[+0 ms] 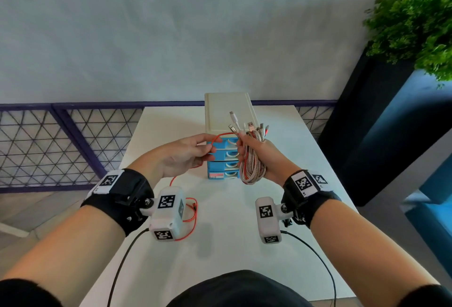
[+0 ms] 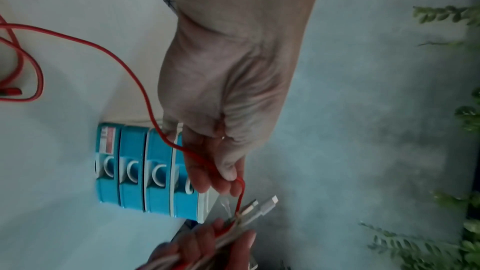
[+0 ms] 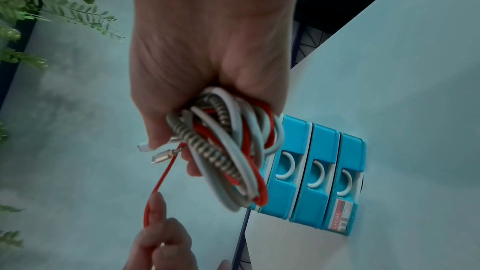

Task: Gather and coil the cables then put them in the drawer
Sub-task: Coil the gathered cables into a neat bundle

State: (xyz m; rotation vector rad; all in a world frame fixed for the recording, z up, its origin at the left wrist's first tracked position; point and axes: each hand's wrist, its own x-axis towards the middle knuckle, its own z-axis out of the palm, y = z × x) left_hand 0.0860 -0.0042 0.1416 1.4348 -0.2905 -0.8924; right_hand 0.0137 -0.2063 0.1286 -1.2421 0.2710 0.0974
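My right hand (image 1: 252, 152) grips a coiled bundle of white, braided and red cables (image 1: 252, 167) (image 3: 233, 151), plug ends sticking up above the fist. A loose red cable (image 1: 190, 211) (image 2: 109, 52) runs from that bundle through my left hand (image 1: 195, 150), whose thumb and fingers (image 2: 221, 169) pinch it. Its tail and plug lie looped on the white table (image 1: 220, 245) under my left wrist. Both hands hover in front of the small drawer unit (image 1: 225, 157) (image 2: 145, 167) (image 3: 319, 176), which has blue drawer fronts, all closed.
The drawer unit has a cream top and stands at the table's far middle. A purple mesh railing (image 1: 61, 140) runs behind the table. A dark planter with a green plant (image 1: 415, 25) stands at the right. Black wrist-camera leads trail over the near table edge.
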